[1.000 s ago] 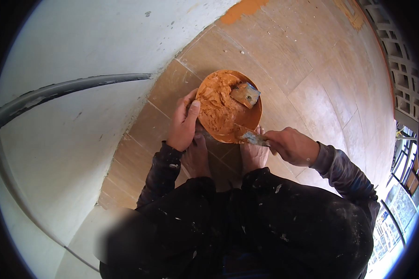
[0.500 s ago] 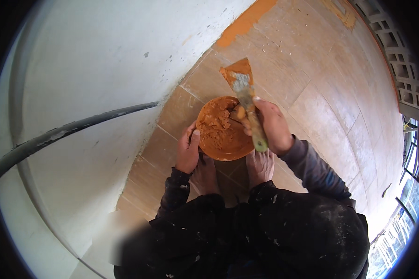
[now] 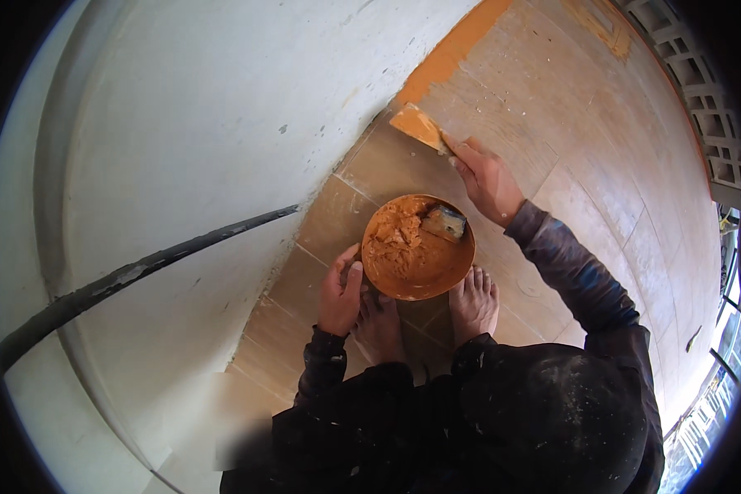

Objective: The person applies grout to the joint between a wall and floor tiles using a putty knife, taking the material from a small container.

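Note:
My left hand [image 3: 340,295] grips the near left rim of a round bowl [image 3: 416,290], its thumb toward me. Thick orange paste [image 3: 397,235] clings inside the bowl, mostly on the left. A flat grey and tan piece [image 3: 445,222], perhaps another scraper, rests in the paste at the far right. Beyond the bowl, my right hand [image 3: 491,181] is closed around the handle of a putty knife [image 3: 420,129]. Its orange-smeared blade points left, low over the floor by the foot of the wall. Most of the handle is hidden in my fingers.
A white wall [image 3: 189,123] runs along the left, with a dark pipe [image 3: 148,267] jutting from it. Orange paste forms a strip [image 3: 449,62] along the wall's foot. My bare feet [image 3: 473,305] stand on the tiled floor [image 3: 601,165] just behind the bowl. Openwork blocks [image 3: 692,82] edge the far right.
My right hand has swung the putty knife from above the bowl forward to the floor near the wall, uncovering the flat piece in the bowl. My left hand still holds the rim.

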`<state>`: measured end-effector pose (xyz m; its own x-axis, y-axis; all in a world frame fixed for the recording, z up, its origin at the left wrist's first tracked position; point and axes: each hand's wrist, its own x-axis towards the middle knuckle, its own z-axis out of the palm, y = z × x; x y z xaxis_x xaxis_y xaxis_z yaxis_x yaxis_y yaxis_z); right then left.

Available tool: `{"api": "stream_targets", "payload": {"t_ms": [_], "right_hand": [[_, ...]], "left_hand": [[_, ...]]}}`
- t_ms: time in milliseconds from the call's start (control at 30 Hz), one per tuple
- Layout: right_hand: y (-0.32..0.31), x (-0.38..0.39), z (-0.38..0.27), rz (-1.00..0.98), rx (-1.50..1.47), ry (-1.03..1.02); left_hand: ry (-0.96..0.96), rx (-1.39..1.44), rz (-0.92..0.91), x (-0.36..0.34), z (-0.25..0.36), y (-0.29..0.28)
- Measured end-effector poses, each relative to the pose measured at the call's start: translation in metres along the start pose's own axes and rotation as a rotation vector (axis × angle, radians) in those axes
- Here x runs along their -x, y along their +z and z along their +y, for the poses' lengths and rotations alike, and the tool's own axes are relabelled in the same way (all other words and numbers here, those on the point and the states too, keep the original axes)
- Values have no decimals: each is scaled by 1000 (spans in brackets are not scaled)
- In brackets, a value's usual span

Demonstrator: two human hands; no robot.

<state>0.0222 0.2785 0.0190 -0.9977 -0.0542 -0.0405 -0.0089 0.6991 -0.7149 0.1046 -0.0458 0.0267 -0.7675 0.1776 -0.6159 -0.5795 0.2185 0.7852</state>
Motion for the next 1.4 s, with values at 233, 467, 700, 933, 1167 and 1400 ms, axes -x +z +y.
{"api": "stream_targets", "payload": {"t_ms": [233,467,700,933,1167,1400], "right_hand": [[-7,-33,43,-80,411,-110],[5,-48,50,-50,455,-121],[7,-52,51,-108,450,-86],[5,-54,53,-159,308,-163],[-14,-55,54,-180,328,-108],[-3,-61,67,-121,471,-183]], "left_hand": [[71,52,-39,-8,-3,4],[50,16,-31,-12,-7,3],[18,28,-29,-13,-4,5],[-12,76,-31,-14,-3,5],[30,29,-22,-12,-2,7],[43,32,-25,-12,-5,7]]}}
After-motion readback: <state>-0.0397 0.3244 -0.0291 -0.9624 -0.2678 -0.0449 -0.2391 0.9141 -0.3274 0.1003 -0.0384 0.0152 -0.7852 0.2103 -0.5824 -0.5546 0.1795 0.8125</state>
